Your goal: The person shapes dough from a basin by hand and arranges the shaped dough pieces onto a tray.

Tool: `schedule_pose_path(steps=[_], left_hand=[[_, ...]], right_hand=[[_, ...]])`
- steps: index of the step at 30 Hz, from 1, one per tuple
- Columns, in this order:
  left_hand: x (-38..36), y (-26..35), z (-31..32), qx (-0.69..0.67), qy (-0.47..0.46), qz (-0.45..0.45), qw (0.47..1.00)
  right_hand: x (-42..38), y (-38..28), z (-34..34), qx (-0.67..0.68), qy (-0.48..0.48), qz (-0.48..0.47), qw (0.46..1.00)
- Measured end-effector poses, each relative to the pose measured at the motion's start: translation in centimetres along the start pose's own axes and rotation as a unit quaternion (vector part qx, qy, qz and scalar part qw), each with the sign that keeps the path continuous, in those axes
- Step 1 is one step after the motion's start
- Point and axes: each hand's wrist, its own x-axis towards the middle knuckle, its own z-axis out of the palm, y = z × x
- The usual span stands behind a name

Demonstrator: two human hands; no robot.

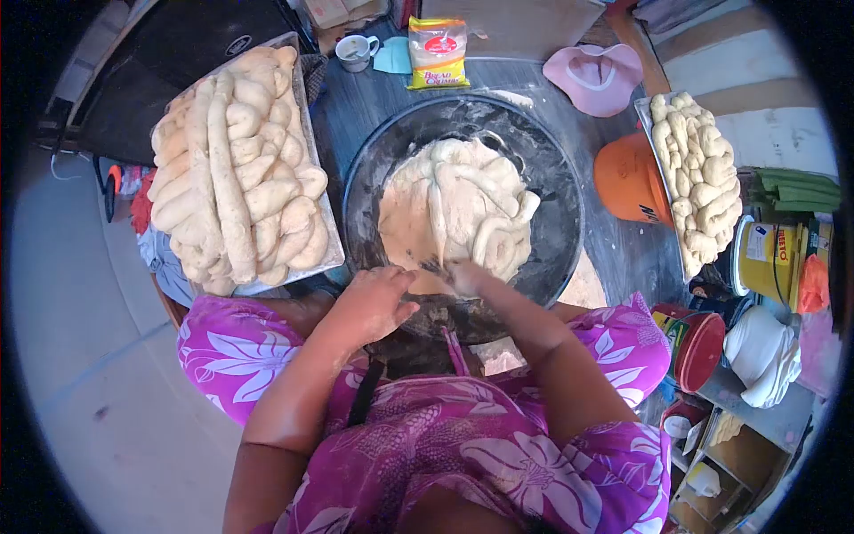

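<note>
Dough (471, 191) sits mid-basin (553, 209). Left hand (378, 301): fingers loosely spread by the near rim. Right hand (464, 278): fingers curled at the dough's near edge; from here I can't tell if they're pinching. Knees (233, 343) flank the basin, probably steadying it.

Dough (485, 191): one pale, lumpy mass of irregular, rounded outline, heaped inside a round black basin (567, 169). Thick folds run across its top, and looped ropes bulge along the right side; a smoother, tan, powdery area spreads at left.
</note>
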Motion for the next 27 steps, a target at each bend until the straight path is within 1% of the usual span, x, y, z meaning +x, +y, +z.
schedule_pose_path(steps=[1,3,6,8,10,11,12,13,14,15,16,17,18,19,20,21,22,23,25,26,27], left_hand=[[0.0,0.0,0.1,0.0,-0.012,-0.003,1.0],[-0.3,0.2,0.1,0.009,-0.012,-0.002,1.0],[-0.7,0.3,0.5,0.02,-0.03,-0.004,0.999],[-0.8,0.0,0.9,0.024,-0.039,-0.004,0.999],[-0.7,-0.4,1.3,0.035,-0.068,-0.027,0.997],[-0.5,-0.6,1.2,0.037,-0.062,-0.026,0.997],[-0.3,-0.7,1.0,0.024,-0.087,-0.038,0.995],[-0.1,-1.0,0.9,0.011,-0.112,-0.05,0.992],[0.3,-1.5,1.5,0.012,-0.107,-0.05,0.993],[0.8,-2.1,2.4,-0.025,-0.03,-0.026,0.999],[1.0,-2.4,2.8,-0.061,0.048,-0.002,0.997],[1.4,-2.1,2.6,-0.059,0.051,-0.002,0.997],[2.2,-1.4,2.3,-0.211,0.1,0.029,0.972],[2.7,-0.6,2.0,-0.357,0.147,0.06,0.921],[2.7,0.2,1.6,-0.354,0.154,0.061,0.92],[2.7,1.0,1.0,-0.422,0.171,0.092,0.886],[2.6,1.7,0.6,-0.486,0.186,0.124,0.845],[2.7,2.4,0.5,-0.484,0.193,0.126,0.844],[3.1,3.8,0.2,-0.402,0.068,0.137,0.903],[2.8,5.7,-2.0,-0.266,-0.001,0.002,0.964],[2.8,7.0,-2.7,-0.265,0.003,0.002,0.964]], right_hand=[[-0.2,0.2,1.7,-0.015,0.001,-0.028,0.999],[-1.2,-2.1,2.1,0.005,-0.054,-0.027,0.998],[-3.2,-8.2,-1.7,0.054,-0.125,-0.038,0.99],[-4.2,-11.8,-4.8,0.088,-0.148,-0.051,0.984],[-3.9,-12.8,-5.8,0.107,-0.147,-0.062,0.981],[-2.8,-11.3,-3.9,0.101,-0.144,-0.064,0.982],[-0.7,-8.2,-0.4,0.169,-0.054,-0.033,0.984],[0.6,-6.5,1.4,0.234,0.036,-0.002,0.971],[-0.3,-9.6,-3.0,0.295,0.017,0.076,0.952],[-1.6,-14.0,-9.2,0.354,-0.002,0.153,0.923],[-2.1,-15.5,-11.8,0.352,-0.002,0.151,0.924],[-2.7,-16.3,-13.8,0.443,-0.002,0.115,0.889],[-3.3,-16.9,-15.3,0.529,-0.003,0.077,0.845],[-3.8,-17.2,-16.4,0.525,-0.003,0.073,0.848],[-4.3,-17.6,-17.3,0.561,0.039,0.055,0.825],[-4.9,-18.1,-18.3,0.595,0.079,0.035,0.799],[-6.5,-20.1,-20.1,0.68,0.098,-0.049,0.725],[-7.5,-21.2,-21.3,0.677,0.095,-0.055,0.728],[-8.9,-22.4,-22.9,0.689,0.191,-0.107,0.691],[-9.1,-22.2,-23.3,0.648,0.246,-0.126,0.709],[-9.2,-21.9,-23.7,0.605,0.3,-0.143,0.723]])
